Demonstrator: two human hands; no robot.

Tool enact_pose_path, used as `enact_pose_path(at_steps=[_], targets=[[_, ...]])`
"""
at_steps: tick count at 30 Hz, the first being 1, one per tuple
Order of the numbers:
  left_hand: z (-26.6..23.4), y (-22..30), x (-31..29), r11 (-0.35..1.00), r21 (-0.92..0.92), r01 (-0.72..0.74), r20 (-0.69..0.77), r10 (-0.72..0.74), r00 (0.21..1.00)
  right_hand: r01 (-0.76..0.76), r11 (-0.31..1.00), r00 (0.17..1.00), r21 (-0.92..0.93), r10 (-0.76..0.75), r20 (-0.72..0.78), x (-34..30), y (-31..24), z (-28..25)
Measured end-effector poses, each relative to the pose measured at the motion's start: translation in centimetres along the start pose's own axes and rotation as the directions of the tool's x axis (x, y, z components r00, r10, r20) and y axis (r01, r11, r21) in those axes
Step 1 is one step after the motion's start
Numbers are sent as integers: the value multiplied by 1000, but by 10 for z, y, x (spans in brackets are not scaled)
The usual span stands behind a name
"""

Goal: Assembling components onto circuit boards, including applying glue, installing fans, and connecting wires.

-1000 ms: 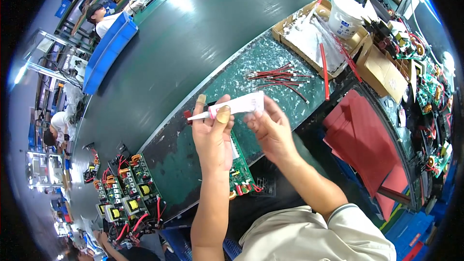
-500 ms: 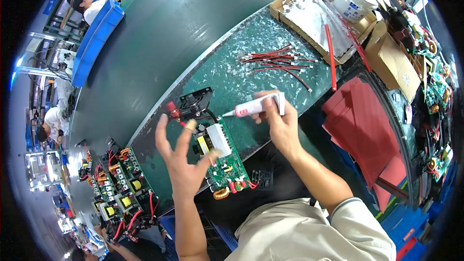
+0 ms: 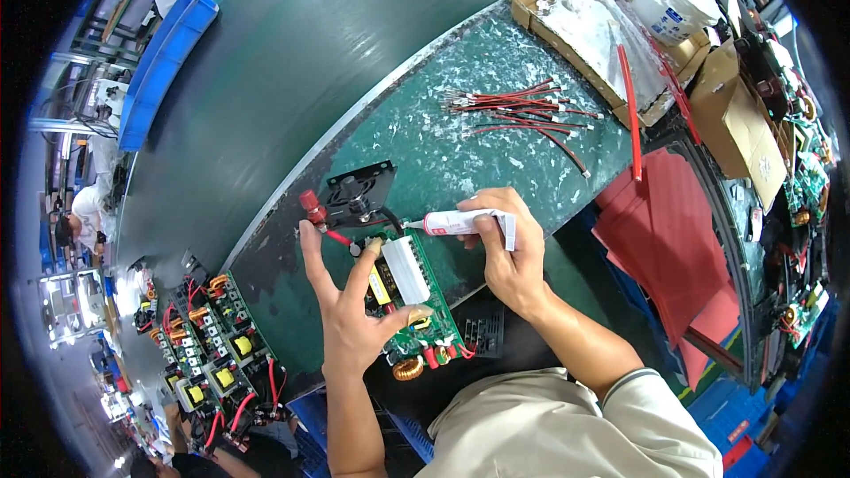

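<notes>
Well, that tube (image 3: 453,222) looks light, soft, best held mid-body; right hand (image 3: 515,258) pinches it, left hand (image 3: 351,323) spreads over the board (image 3: 443,327).

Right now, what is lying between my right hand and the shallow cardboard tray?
In the head view, a bunch of red and black wires lies between your right hand and the tray.

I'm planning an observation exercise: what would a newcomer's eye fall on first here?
Probably the white tube in the right hand, its nozzle near the far end of the green circuit board under the spread left hand. Then the red sheets at right and blue bin at upper left.
</notes>
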State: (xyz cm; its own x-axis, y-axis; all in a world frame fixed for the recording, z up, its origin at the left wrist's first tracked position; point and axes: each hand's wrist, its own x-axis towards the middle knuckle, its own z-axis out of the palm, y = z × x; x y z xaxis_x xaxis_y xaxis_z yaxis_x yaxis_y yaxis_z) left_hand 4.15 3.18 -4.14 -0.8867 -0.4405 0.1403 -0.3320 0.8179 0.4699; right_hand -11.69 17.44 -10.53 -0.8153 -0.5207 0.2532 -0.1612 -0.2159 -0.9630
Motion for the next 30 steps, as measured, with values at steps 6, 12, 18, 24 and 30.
enact_pose_path(at_steps=[6,12,18,24,30], targets=[[-1,6,0,992,102,-76,-98,86,992,9,1000,1000,-24,-9,14,0,3,-2],[-1,0,9,982,79,-170,-23,172,985,20,999,1000,-41,-21,-10,0,4,1],[-6,1,22,971,25,-238,79,236,969,17,997,999,-75,-20,-39,0,1,0],[-5,0,26,958,-15,-286,175,284,943,-71,996,993,48,75,-87,3,-8,-2],[1,-15,19,951,-137,-278,75,289,954,-265,947,914,180,306,-267,77,-28,-20]])
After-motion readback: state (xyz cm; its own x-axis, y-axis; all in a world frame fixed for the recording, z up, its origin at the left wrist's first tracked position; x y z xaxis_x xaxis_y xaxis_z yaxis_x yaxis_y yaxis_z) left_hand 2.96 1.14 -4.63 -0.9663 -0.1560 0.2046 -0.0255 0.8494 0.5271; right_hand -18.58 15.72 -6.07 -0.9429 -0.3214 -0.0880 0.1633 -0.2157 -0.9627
